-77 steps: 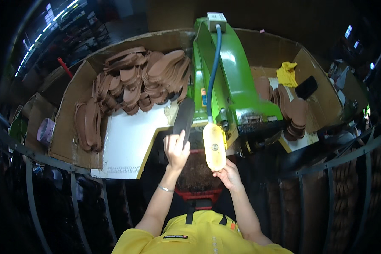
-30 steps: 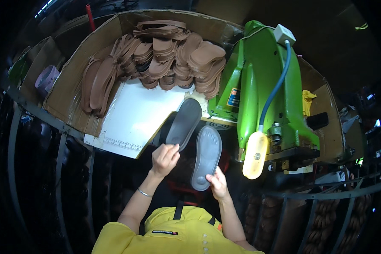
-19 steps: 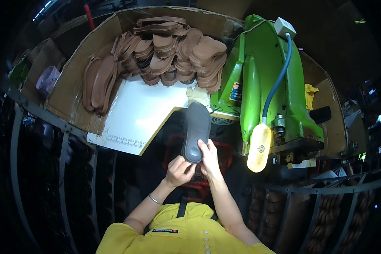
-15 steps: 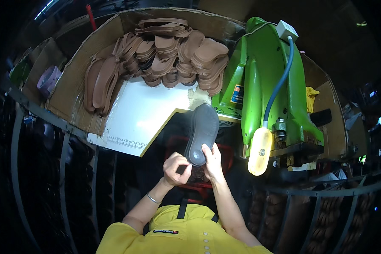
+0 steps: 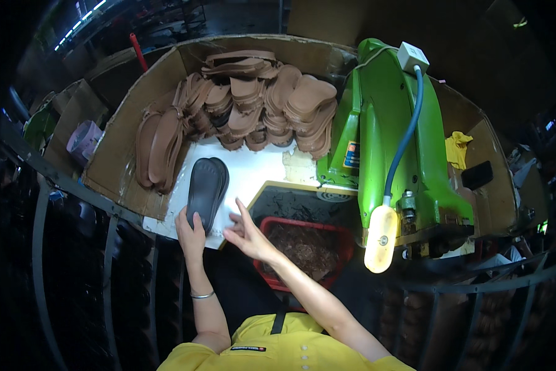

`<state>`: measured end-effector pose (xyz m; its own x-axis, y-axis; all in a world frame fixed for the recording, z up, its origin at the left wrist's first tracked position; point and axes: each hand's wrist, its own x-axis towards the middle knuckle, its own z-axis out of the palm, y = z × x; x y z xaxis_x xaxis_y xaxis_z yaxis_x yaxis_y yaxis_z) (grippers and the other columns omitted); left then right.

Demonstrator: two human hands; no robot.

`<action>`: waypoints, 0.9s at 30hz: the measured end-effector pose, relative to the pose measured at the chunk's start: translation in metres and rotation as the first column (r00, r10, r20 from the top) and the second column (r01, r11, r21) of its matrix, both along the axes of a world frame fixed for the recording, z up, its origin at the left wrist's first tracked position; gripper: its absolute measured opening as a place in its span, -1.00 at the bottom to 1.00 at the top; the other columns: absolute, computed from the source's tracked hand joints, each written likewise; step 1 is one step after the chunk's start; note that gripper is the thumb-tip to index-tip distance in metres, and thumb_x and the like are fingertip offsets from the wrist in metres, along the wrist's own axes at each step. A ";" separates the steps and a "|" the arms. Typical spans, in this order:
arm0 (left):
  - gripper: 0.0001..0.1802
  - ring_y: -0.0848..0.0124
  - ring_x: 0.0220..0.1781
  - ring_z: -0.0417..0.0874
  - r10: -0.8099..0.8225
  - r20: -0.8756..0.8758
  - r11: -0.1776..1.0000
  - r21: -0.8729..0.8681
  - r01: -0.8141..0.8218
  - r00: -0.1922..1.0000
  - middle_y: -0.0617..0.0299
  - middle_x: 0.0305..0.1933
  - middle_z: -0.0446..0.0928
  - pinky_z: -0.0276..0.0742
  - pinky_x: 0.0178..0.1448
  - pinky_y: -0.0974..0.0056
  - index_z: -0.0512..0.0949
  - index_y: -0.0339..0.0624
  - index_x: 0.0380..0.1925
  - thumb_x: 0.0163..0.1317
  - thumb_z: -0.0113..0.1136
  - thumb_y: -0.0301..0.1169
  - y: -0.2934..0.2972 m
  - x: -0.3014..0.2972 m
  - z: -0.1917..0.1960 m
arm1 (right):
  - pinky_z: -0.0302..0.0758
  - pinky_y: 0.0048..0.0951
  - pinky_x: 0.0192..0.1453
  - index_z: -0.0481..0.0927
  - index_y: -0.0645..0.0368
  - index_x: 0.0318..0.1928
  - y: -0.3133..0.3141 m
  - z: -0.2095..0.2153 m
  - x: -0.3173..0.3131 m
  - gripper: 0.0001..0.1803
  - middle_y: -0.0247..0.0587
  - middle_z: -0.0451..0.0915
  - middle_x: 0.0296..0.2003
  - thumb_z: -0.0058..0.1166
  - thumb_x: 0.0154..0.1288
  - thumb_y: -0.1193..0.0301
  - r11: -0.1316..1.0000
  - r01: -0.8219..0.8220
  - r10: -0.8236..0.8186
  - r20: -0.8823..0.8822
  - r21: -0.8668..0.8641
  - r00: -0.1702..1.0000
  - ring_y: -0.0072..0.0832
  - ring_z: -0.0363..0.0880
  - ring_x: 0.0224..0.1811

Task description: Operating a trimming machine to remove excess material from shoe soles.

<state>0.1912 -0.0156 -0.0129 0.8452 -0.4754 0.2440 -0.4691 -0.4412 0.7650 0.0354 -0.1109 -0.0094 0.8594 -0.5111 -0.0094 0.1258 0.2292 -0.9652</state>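
Holding dark soles (image 5: 203,188) over white counter (image 5: 253,162)

Long axis runs away from the person (image 5: 268,340), far ends toward heaped brown soles (image 5: 245,119). Left hand (image 5: 190,234) grips the near ends, thumb uppermost; right hand (image 5: 249,238) is spread, empty. Lower sole (image 5: 223,180) mostly covered; counter contact unclear to me.

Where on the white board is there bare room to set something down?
Bare white board lies right of the dark shoe soles, between the brown sole pile and the yellow inner edge. It's crowded behind, under that pile, and front left, around the left hand and right hand.
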 end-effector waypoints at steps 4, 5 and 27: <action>-0.47 -0.06 0.25 0.24 0.059 0.547 0.911 0.313 -0.269 0.835 -0.09 0.14 0.38 0.17 0.22 -0.18 0.43 -0.24 0.07 0.13 0.25 -0.24 -0.028 -0.023 0.034 | 0.49 -0.54 -0.10 0.04 0.20 0.40 0.012 -0.035 -0.041 -0.26 -0.13 0.43 -0.04 0.12 0.31 0.44 0.998 0.000 0.007 -0.130 0.059 0.992 -0.55 0.52 -0.21; -0.46 -0.03 0.23 0.27 0.021 0.475 0.970 0.204 -0.133 0.880 -0.08 0.12 0.40 0.18 0.22 -0.14 0.42 -0.23 0.08 0.13 0.26 -0.23 -0.044 -0.027 0.042 | 0.48 -0.55 -0.12 0.03 0.20 0.39 0.016 -0.040 -0.051 -0.31 -0.14 0.41 0.02 0.06 0.34 0.49 0.999 -0.001 0.010 -0.181 0.052 0.984 -0.54 0.53 -0.14; -0.53 0.31 -0.10 0.54 -0.604 -0.184 0.585 -0.764 0.274 0.775 0.06 0.01 0.46 0.48 0.10 0.25 0.34 -0.36 0.05 0.07 0.09 -0.58 -0.058 -0.211 0.066 | 0.30 -0.24 0.24 -0.24 -0.02 0.46 0.031 -0.041 -0.261 0.25 -0.07 0.00 0.38 0.45 -0.07 0.39 0.853 0.514 -0.522 -0.116 -0.094 0.845 -0.31 0.19 0.32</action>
<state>-0.0193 -0.0738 0.0528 0.6641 -0.6562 0.3582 -0.0492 0.4398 0.8968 -0.2261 -0.0802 -0.0500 0.4624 -0.8846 -0.0609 0.0809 0.1105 -0.9906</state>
